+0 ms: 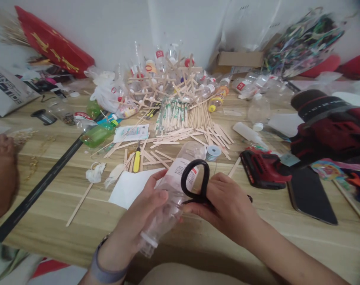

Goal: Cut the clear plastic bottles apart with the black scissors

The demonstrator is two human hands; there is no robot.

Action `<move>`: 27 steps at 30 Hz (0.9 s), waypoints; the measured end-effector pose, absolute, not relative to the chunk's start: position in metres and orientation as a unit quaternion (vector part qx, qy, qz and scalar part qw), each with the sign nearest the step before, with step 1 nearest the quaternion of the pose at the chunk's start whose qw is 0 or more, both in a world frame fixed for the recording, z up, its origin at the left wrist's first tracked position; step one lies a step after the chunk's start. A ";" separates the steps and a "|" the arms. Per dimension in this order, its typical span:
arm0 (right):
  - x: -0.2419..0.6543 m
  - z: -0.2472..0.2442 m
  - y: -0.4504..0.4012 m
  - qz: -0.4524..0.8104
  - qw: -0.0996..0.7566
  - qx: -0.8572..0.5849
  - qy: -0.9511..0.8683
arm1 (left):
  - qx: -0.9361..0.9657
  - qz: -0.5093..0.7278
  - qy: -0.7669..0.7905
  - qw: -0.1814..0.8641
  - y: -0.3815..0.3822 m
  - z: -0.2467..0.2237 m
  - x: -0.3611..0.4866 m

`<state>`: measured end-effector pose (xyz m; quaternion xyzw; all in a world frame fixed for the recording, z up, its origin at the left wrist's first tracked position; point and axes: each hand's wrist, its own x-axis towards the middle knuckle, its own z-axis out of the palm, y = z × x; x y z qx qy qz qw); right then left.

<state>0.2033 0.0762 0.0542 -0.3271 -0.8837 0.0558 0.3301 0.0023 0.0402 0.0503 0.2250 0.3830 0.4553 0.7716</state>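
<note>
A clear plastic bottle [175,174] with a white and red label lies tilted in my left hand [148,208], its neck pointing down toward me. The fingers of that hand wrap round its middle. In my right hand [227,204] are black-handled scissors [194,180], held closed in the fingers against the bottle's side. One handle loop stands up over the label; the blades are mostly hidden by the hand and bottle. Just beyond the bottle sits a spool of pale wire [213,152], and a white paper sheet [128,188] lies beside my left hand.
Wooden sticks [180,136] and many plastic bottles cover the table's back. A red and black power drill [322,126] and a phone [312,196] are at the right. Left are a green bottle [98,134], a yellow screwdriver [136,160] and another person's hand [2,174].
</note>
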 end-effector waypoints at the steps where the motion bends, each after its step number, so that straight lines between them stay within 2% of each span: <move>1: 0.204 0.054 0.076 0.035 0.328 -0.326 -0.886 | 0.222 0.461 0.392 0.764 0.040 0.052 0.004; 5: 0.205 0.054 0.076 -0.006 0.322 -0.334 -0.886 | 0.219 0.500 0.402 0.735 0.040 0.055 0.010; 11: 0.200 0.056 0.074 0.018 0.338 -0.357 -0.870 | 0.210 0.546 0.405 0.702 0.041 0.057 0.017; 27: 0.196 0.053 0.067 0.309 0.327 -0.425 -0.785 | 0.269 0.628 0.406 0.607 0.034 0.045 0.026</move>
